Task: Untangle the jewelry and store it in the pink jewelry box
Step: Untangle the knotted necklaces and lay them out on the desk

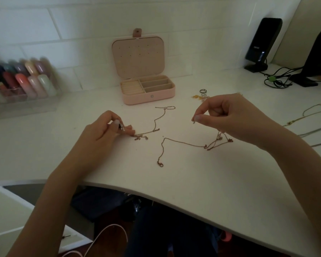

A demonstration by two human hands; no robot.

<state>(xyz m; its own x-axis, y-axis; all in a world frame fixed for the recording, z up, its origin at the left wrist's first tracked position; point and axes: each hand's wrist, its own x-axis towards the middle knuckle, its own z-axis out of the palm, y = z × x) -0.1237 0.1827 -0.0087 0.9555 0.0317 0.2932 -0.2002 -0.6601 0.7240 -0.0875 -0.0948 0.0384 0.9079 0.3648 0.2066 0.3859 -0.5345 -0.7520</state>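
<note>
Only thin rose-gold chains (183, 143), kinked.

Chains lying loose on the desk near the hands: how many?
2 near the hands: one chain runs from the left hand toward the pink jewelry box; another chain trails from the right hand. More lie at the desk's right edge, partly cut off.

Pink jewelry box (149, 97) with beige lining beyond the hands, rose-gold chain (183, 143) between them, white desk (174, 182) beneath, black speaker (261, 43) far right, pastel tubes (24, 78) far left.
</note>
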